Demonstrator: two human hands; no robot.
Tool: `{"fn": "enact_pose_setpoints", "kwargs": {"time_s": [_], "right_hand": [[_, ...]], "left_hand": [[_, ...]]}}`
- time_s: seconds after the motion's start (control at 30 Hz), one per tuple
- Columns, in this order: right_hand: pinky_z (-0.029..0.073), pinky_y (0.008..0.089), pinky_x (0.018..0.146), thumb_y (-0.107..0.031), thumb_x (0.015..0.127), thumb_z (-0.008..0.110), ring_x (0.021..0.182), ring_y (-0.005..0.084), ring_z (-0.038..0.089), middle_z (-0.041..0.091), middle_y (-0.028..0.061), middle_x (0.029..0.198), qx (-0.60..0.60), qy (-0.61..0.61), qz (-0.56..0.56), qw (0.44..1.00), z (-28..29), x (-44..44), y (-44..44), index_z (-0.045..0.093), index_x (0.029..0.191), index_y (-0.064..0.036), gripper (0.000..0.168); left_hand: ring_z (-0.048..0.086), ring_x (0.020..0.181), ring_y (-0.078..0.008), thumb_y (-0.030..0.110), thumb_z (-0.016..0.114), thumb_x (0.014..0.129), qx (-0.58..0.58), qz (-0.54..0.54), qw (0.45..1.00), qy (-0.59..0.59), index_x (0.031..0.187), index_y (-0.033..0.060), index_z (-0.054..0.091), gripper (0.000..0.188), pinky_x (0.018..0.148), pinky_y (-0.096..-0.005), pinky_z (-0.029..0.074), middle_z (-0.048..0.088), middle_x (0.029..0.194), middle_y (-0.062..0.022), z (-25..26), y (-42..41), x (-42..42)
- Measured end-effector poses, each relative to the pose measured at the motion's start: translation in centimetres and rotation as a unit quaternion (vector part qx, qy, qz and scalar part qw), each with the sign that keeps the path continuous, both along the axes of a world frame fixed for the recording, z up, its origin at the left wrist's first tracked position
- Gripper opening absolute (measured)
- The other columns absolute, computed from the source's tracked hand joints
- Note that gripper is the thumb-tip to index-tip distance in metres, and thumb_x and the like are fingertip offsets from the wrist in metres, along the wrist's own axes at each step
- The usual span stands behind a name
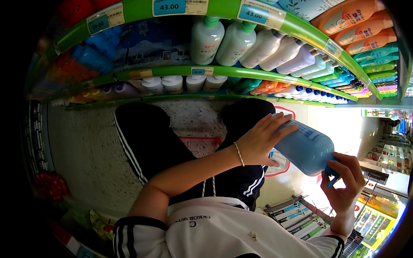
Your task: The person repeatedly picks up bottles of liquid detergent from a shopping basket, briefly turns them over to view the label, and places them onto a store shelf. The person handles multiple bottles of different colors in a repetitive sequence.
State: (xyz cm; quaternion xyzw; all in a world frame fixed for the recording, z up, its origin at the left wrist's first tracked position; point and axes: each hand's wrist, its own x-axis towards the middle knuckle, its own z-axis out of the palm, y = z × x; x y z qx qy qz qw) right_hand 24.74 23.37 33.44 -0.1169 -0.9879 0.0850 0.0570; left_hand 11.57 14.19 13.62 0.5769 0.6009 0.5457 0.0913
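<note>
A large light-blue pump bottle (305, 146), tilted with its pump end down to the right, is held between both hands. My left hand (263, 135) lies against the bottle's upper-left end, fingers over its side and thumb apart. My right hand (347, 180) grips the blue pump head (332, 175) at the other end, which its fingers partly hide. Printed text shows on the bottle's side. Below the bottle, a white shopping basket with a red rim (280, 163) is on the floor, partly covered by my leg and the bottle.
Ahead, green-edged shelves (155, 74) hold pale green pump bottles (206, 42), white bottles (263, 48) and orange bottles (351, 16). Boxed goods (295, 214) stand on a rack at lower right. My bent knees (142, 119) are close to the bottom shelf.
</note>
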Motion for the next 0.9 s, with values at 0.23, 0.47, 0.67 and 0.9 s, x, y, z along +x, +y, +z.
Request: {"fn": "enact_pose_setpoints", "kwargs": {"time_s": [0.23, 0.47, 0.67, 0.9], "right_hand": [[0.049, 0.0304, 0.060, 0.000, 0.055, 0.069, 0.072, 0.0257, 0.059, 0.058, 0.0145, 0.086, -0.133, -0.017, 0.120, 0.984, -1.6, -7.4, -3.2, 0.059, 0.086, 0.000, 0.032], [0.044, 0.0301, 0.079, -0.010, 0.071, 0.065, 0.091, 0.0184, 0.055, 0.056, 0.0092, 0.099, -0.502, -0.079, 0.092, 0.856, -12.6, -15.0, -1.1, 0.047, 0.114, -0.003, 0.047], [0.032, 0.0352, 0.094, -0.048, 0.084, 0.045, 0.108, 0.0208, 0.046, 0.051, 0.0107, 0.114, -0.821, -0.073, -0.080, 0.560, -25.7, -16.5, -2.9, 0.035, 0.126, -0.001, 0.064], [0.036, 0.0468, 0.094, -0.048, 0.089, 0.026, 0.111, 0.0335, 0.045, 0.044, 0.0191, 0.123, -0.937, -0.076, -0.216, 0.265, -32.7, -15.2, -8.8, 0.042, 0.122, -0.002, 0.059]], "left_hand": [[0.050, 0.102, -0.0331, 0.023, 0.080, 0.046, 0.030, 0.112, 0.988, -0.100, 0.124, 0.0075, 0.037, 0.090, 0.089, -0.0404, 0.041, 0.046, 0.114, -0.0141, -2.2, -7.1, -1.9], [0.054, 0.097, -0.0290, 0.030, 0.078, 0.054, -0.097, 0.140, 0.940, -0.296, 0.125, 0.0018, 0.032, 0.089, 0.083, -0.0366, 0.044, 0.050, 0.109, -0.0179, -5.7, -13.7, -1.2], [0.054, 0.096, -0.0230, 0.033, 0.074, 0.061, -0.101, 0.097, 0.809, -0.571, 0.121, -0.0031, 0.033, 0.082, 0.083, -0.0352, 0.045, 0.051, 0.105, -0.0154, -9.4, -15.0, -2.7], [0.053, 0.096, -0.0229, 0.031, 0.072, 0.064, -0.089, 0.126, 0.787, -0.597, 0.119, -0.0033, 0.035, 0.075, 0.084, -0.0360, 0.045, 0.052, 0.103, -0.0147, -10.2, -14.9, -4.2]]}}
